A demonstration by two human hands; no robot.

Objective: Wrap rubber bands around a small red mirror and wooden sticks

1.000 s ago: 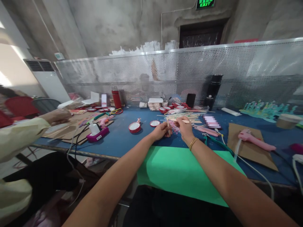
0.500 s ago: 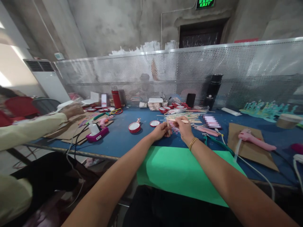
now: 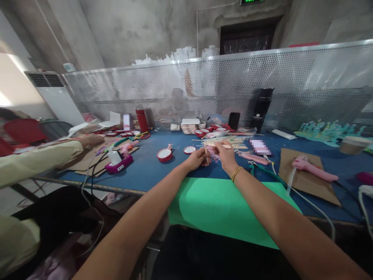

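My left hand (image 3: 199, 158) is closed around a thin pale stick (image 3: 206, 151) that stands roughly upright between its fingers. Just to its right, my right hand (image 3: 226, 156) pinches another pale wooden stick (image 3: 227, 147), which lies nearly level across the fingers. The fingertips of both hands are close together; whether the sticks touch is too small to make out. Below and between the hands lies a pile of small pink and purple pieces (image 3: 215, 156). Behind them, loose wooden sticks (image 3: 237, 142) are spread on the blue table (image 3: 151, 171).
Green sheet (image 3: 227, 206) hangs over the near edge. On the right are pliers (image 3: 268, 171), a phone (image 3: 260, 147) and a pink glue gun (image 3: 316, 169) on cardboard. Left are red-rimmed tape rolls (image 3: 164, 155), a purple power strip (image 3: 119, 165) and a co-worker's sleeve (image 3: 43, 155).
The view has tilted slightly downward. My hands stay in nearly the same place, still holding the sticks. On the left, the co-worker's hand has shifted a little.
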